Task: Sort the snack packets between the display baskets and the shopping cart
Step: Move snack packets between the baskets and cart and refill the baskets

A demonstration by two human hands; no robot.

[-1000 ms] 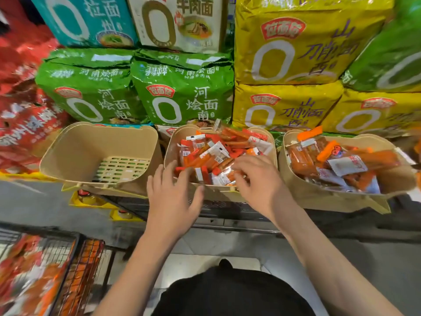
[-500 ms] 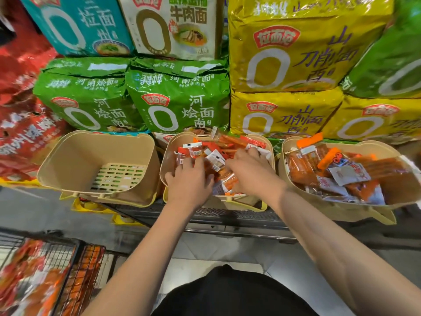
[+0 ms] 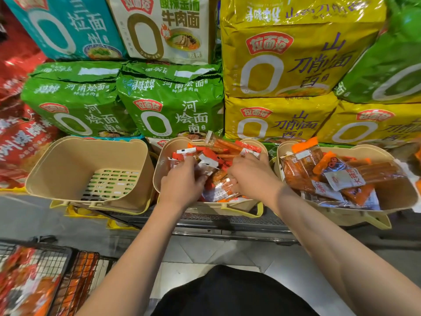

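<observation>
1. Left hand point(image 3: 182, 181) fingers curl into the snack packets point(image 3: 218, 165); right hand point(image 3: 248, 176) fingers likewise curled, gripping packets.
2. Both in middle basket point(image 3: 159, 179), heaped with orange-red packets, long axes mixed.
3. Left basket point(image 3: 68, 169): slotted floor bare.
4. Right basket point(image 3: 401, 195): larger orange packets.
5. Shopping cart point(image 3: 61, 258), near left, holds packets.

Far of you: stacked noodle multipacks. Two green packs point(image 3: 127, 103) centre-left, yellow packs point(image 3: 296, 58) right, a teal pack point(image 3: 66, 26) and a white pack point(image 3: 168, 28) on top. Red bags point(image 3: 20, 133) far left. Grey floor tiles point(image 3: 200, 254) near you.
</observation>
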